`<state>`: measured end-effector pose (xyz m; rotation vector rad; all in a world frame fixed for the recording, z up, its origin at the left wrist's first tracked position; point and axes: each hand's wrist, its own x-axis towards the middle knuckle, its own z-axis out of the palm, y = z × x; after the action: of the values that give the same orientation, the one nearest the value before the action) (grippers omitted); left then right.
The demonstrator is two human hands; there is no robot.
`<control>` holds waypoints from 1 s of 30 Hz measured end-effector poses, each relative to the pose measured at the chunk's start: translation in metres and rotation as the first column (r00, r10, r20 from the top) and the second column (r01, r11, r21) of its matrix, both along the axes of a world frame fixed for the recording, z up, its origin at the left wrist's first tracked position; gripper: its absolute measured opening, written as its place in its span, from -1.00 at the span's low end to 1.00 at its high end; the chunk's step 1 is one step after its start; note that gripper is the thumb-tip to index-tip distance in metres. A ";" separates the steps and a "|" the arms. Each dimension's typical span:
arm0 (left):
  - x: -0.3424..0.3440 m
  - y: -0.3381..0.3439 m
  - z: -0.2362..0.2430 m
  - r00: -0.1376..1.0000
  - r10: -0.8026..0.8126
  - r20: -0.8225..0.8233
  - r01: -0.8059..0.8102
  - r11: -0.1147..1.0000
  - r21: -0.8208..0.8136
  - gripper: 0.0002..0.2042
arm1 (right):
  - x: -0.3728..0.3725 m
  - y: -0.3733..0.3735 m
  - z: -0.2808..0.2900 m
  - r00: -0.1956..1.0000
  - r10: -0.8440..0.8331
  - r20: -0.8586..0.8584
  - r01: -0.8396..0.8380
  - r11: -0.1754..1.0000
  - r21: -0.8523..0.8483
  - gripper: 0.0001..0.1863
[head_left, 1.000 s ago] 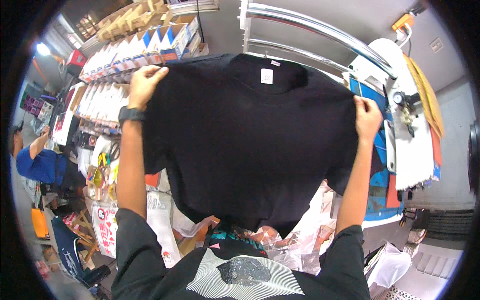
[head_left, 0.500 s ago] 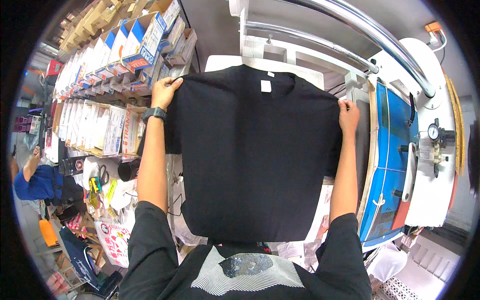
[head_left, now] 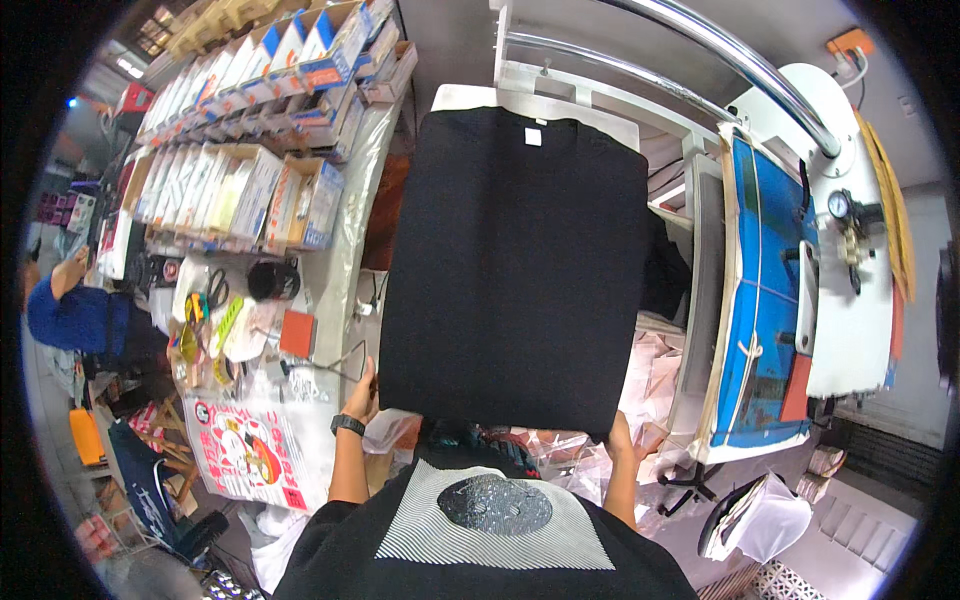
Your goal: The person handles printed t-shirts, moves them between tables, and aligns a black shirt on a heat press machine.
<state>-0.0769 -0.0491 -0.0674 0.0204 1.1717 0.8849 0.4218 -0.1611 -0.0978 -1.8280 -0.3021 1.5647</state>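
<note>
A black T-shirt (head_left: pixel 515 270) lies spread flat over the white platen (head_left: pixel 470 97) of a press. Its neckline, with a small white label (head_left: pixel 533 136), is at the far end. My left hand (head_left: pixel 360 395), below a dark wristwatch, is closed at the shirt's near left corner, its fingertips partly hidden at the cloth's edge. At the near right corner, my right hand (head_left: pixel 622 442) holds the hem, most of its fingers under the fabric. One black sleeve (head_left: pixel 668 268) hangs down at the right of the platen.
Open boxes of packets (head_left: pixel 215 195) line the left. Nearer stand scissors (head_left: pixel 213 290), a black cup (head_left: pixel 273 281) and a printed white sheet (head_left: pixel 255 450). The blue press section (head_left: pixel 765 300) with a gauge (head_left: pixel 841 205) is right, under a chrome bar (head_left: pixel 740 60). Another person's blue sleeve (head_left: pixel 85 315) shows far left.
Both hands have left the shirt's shoulders and come back toward me to its near hem. The shirt has gone from being held up by the shoulders to lying over the platen.
</note>
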 end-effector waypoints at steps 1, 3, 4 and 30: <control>-0.007 -0.019 -0.005 1.000 0.025 0.000 -0.025 0.999 -0.033 -0.64 | -0.004 -0.007 0.012 0.984 -0.071 -0.165 0.093 0.988 0.125 -0.42; -0.041 -0.042 -0.030 0.936 0.130 -0.327 -0.035 0.959 0.281 -0.73 | 0.004 -0.025 0.010 0.981 -0.196 -0.008 0.189 0.932 0.309 -0.56; -0.055 -0.050 -0.037 0.863 0.209 -0.459 0.004 0.907 0.422 -0.77 | 0.014 -0.037 0.008 0.959 -0.276 0.064 0.229 0.888 0.399 -0.62; -0.080 -0.231 -0.029 0.079 0.171 -0.982 0.175 0.967 0.183 -0.74 | 0.026 -0.216 -0.027 0.751 -0.311 0.582 0.169 0.943 0.287 -0.71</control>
<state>-0.1567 -0.2798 -0.0966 1.0667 2.3785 1.0009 0.4478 -0.3776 -0.1246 -2.0624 -0.4915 0.6748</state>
